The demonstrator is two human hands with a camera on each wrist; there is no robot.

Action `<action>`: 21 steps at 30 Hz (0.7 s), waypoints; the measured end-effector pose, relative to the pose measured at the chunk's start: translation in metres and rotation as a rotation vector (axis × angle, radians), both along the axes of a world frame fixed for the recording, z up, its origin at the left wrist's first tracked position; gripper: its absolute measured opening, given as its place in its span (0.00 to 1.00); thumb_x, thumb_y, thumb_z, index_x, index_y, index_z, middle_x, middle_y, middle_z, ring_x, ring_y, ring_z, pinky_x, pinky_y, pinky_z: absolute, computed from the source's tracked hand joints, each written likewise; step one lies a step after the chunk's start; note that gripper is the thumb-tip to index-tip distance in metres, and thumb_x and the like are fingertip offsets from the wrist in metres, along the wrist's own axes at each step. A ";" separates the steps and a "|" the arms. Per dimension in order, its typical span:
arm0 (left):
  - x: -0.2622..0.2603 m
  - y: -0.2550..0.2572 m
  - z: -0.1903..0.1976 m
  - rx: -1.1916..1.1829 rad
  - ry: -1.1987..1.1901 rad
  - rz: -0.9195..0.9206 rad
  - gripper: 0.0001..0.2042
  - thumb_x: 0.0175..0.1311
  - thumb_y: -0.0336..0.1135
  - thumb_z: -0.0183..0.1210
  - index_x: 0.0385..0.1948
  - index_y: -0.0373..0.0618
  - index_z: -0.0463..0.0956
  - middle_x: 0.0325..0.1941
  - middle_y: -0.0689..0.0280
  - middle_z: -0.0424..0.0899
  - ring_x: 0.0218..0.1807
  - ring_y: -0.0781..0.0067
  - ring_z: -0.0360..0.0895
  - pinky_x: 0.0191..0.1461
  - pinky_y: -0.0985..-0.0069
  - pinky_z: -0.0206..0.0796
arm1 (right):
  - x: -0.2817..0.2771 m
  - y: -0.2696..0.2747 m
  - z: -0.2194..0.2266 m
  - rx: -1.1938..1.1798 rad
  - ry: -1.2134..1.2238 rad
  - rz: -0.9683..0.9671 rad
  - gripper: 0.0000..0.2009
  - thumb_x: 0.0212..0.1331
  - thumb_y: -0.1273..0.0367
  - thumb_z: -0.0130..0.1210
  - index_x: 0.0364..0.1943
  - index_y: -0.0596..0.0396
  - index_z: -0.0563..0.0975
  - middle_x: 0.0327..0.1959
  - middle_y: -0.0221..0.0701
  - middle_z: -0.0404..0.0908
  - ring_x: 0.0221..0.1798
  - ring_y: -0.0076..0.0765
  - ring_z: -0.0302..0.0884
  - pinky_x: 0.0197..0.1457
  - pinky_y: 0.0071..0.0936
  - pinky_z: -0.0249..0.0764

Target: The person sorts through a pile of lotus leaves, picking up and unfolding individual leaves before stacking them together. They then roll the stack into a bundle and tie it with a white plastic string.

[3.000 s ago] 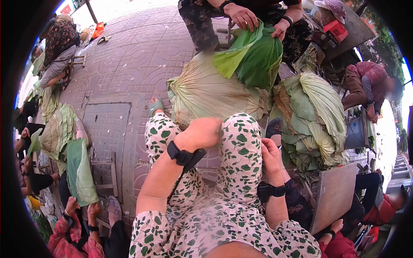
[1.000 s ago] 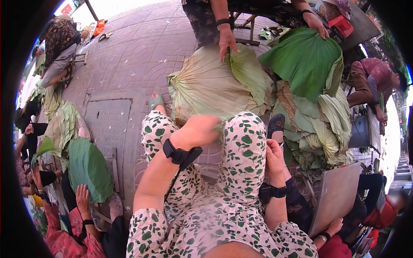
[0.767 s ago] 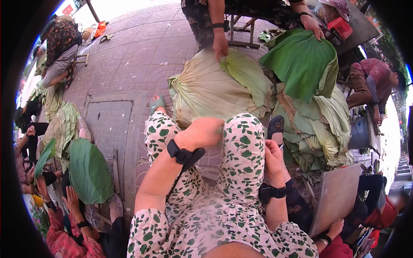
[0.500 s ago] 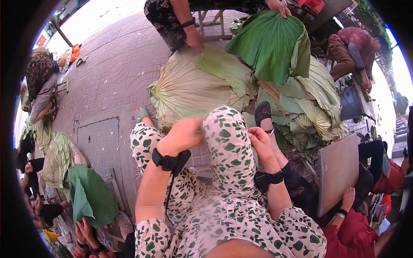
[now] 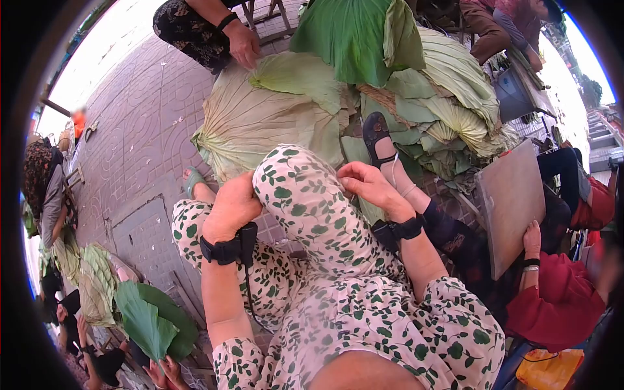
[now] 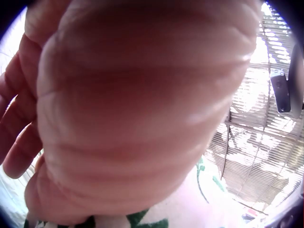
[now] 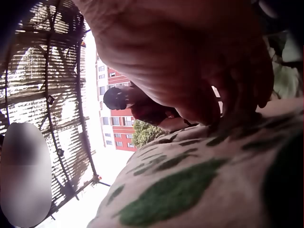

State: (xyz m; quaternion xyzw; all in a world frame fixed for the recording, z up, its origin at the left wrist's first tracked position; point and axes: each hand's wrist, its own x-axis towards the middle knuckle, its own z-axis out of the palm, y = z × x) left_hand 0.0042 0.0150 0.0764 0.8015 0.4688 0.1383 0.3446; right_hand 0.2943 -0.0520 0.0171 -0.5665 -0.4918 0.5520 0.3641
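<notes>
My left hand (image 5: 232, 207) rests against the inner side of the raised knee in green-leaf-print trousers (image 5: 305, 195). In the left wrist view, its fingers (image 6: 21, 137) are loosely bent with nothing seen between them. On the knee's other side, my right hand (image 5: 376, 187) touches the trouser cloth with relaxed fingers; the right wrist view shows those fingers (image 7: 232, 90) down on the printed cloth. Ahead of the knees lies a broad stack of pale dried lotus leaves (image 5: 260, 123), topped by a yellow-green leaf (image 5: 296, 75). Another person's hand (image 5: 244, 47) touches that leaf's edge.
A dark green lotus leaf (image 5: 344, 39) hangs over a second leaf pile (image 5: 455, 123). Another person's foot in a dark shoe (image 5: 376, 133) stands by my right hand. At right stands a board (image 5: 510, 201); at left, hands hold a green leaf (image 5: 146, 318).
The person opposite has separated the two green leaves and laid the lighter one on the stack. My head view has swung, shifting the scene leftward. My hands stay by the knee.
</notes>
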 end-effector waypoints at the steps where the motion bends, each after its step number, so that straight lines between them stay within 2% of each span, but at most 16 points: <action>1: 0.001 -0.001 0.002 -0.011 0.007 -0.008 0.13 0.50 0.29 0.55 0.39 0.39 0.73 0.35 0.47 0.78 0.41 0.44 0.73 0.42 0.62 0.66 | 0.010 0.002 -0.002 0.061 -0.159 0.074 0.13 0.55 0.68 0.51 0.42 0.60 0.73 0.39 0.34 0.77 0.41 0.29 0.74 0.46 0.25 0.70; 2: 0.001 -0.003 0.007 0.002 0.055 -0.003 0.13 0.50 0.29 0.55 0.39 0.39 0.73 0.35 0.47 0.78 0.41 0.44 0.73 0.42 0.62 0.66 | 0.019 0.003 -0.002 0.080 -0.235 0.062 0.14 0.54 0.68 0.50 0.43 0.60 0.73 0.40 0.38 0.77 0.43 0.35 0.74 0.48 0.28 0.70; 3: 0.001 -0.003 0.011 0.017 0.102 0.005 0.13 0.50 0.29 0.55 0.39 0.39 0.73 0.35 0.47 0.78 0.41 0.44 0.73 0.41 0.62 0.66 | 0.029 0.005 -0.011 0.167 -0.335 0.029 0.12 0.57 0.72 0.52 0.44 0.61 0.73 0.33 0.26 0.75 0.34 0.19 0.70 0.38 0.19 0.70; 6: 0.001 -0.002 0.011 0.005 0.133 0.011 0.13 0.51 0.29 0.55 0.39 0.38 0.73 0.35 0.47 0.78 0.41 0.44 0.73 0.41 0.62 0.66 | 0.054 0.005 -0.047 0.070 -0.404 -0.070 0.12 0.55 0.71 0.52 0.43 0.61 0.73 0.32 0.26 0.75 0.33 0.19 0.69 0.39 0.19 0.69; 8: 0.001 -0.002 0.010 0.008 0.146 0.018 0.12 0.51 0.29 0.54 0.39 0.38 0.73 0.34 0.47 0.78 0.41 0.44 0.73 0.41 0.62 0.66 | 0.070 0.000 -0.094 0.018 -0.468 -0.132 0.16 0.51 0.67 0.54 0.44 0.59 0.73 0.40 0.41 0.78 0.43 0.40 0.75 0.48 0.31 0.70; 9: 0.001 -0.002 0.011 0.019 0.129 0.019 0.12 0.51 0.29 0.54 0.38 0.38 0.73 0.34 0.47 0.78 0.41 0.44 0.73 0.41 0.62 0.66 | 0.073 -0.004 -0.112 0.015 -0.468 -0.129 0.16 0.51 0.67 0.54 0.44 0.59 0.73 0.40 0.41 0.78 0.43 0.40 0.75 0.48 0.31 0.70; 11: 0.002 -0.002 0.013 0.027 0.117 0.024 0.12 0.51 0.29 0.54 0.38 0.38 0.73 0.34 0.47 0.78 0.41 0.43 0.73 0.41 0.62 0.66 | 0.072 -0.019 -0.149 -0.094 -0.662 -0.086 0.23 0.48 0.65 0.58 0.50 0.56 0.70 0.48 0.43 0.73 0.52 0.45 0.71 0.54 0.36 0.68; 12: 0.004 -0.002 0.016 0.024 0.096 0.014 0.12 0.51 0.29 0.54 0.38 0.38 0.73 0.34 0.47 0.78 0.41 0.43 0.73 0.41 0.61 0.66 | 0.069 -0.029 -0.168 -0.096 -0.659 -0.081 0.23 0.48 0.65 0.58 0.50 0.56 0.70 0.48 0.43 0.73 0.52 0.45 0.71 0.54 0.36 0.68; 13: 0.005 -0.002 0.017 0.024 0.076 0.005 0.12 0.51 0.29 0.54 0.38 0.38 0.73 0.34 0.47 0.78 0.41 0.43 0.73 0.41 0.61 0.66 | 0.063 -0.041 -0.187 -0.119 -0.815 -0.088 0.27 0.46 0.65 0.60 0.53 0.56 0.66 0.52 0.43 0.70 0.54 0.48 0.67 0.56 0.38 0.67; 14: 0.004 -0.001 0.017 0.028 0.084 0.013 0.12 0.51 0.29 0.54 0.38 0.38 0.73 0.34 0.47 0.78 0.41 0.43 0.73 0.41 0.61 0.66 | 0.054 -0.041 -0.189 -0.138 -0.967 -0.094 0.31 0.45 0.64 0.61 0.56 0.56 0.63 0.55 0.43 0.66 0.57 0.52 0.64 0.58 0.40 0.65; 15: 0.004 -0.001 0.016 0.024 0.086 0.015 0.12 0.51 0.28 0.54 0.38 0.38 0.73 0.34 0.47 0.77 0.41 0.44 0.73 0.41 0.61 0.66 | 0.050 -0.040 -0.190 -0.135 -0.963 -0.092 0.31 0.45 0.64 0.61 0.56 0.56 0.63 0.55 0.43 0.66 0.57 0.52 0.64 0.58 0.40 0.65; 17: 0.004 -0.002 0.013 0.019 0.090 0.017 0.12 0.51 0.28 0.55 0.38 0.38 0.73 0.34 0.47 0.77 0.41 0.44 0.73 0.41 0.61 0.66 | 0.036 -0.034 -0.169 -0.354 -0.928 -0.173 0.35 0.44 0.62 0.62 0.59 0.53 0.60 0.60 0.42 0.59 0.61 0.60 0.57 0.61 0.46 0.61; 18: 0.003 -0.002 0.011 0.019 0.082 0.017 0.11 0.50 0.28 0.55 0.37 0.38 0.72 0.34 0.47 0.77 0.41 0.44 0.73 0.41 0.61 0.66 | 0.033 -0.030 -0.169 -0.364 -0.926 -0.187 0.36 0.44 0.63 0.62 0.60 0.52 0.57 0.61 0.42 0.56 0.61 0.62 0.56 0.59 0.51 0.62; 21: 0.005 -0.001 0.013 0.017 0.062 0.010 0.11 0.50 0.28 0.55 0.37 0.37 0.72 0.34 0.47 0.77 0.41 0.43 0.73 0.41 0.61 0.66 | 0.025 -0.020 -0.158 -0.423 -0.987 -0.245 0.34 0.43 0.65 0.62 0.57 0.53 0.59 0.61 0.42 0.58 0.60 0.60 0.57 0.58 0.54 0.63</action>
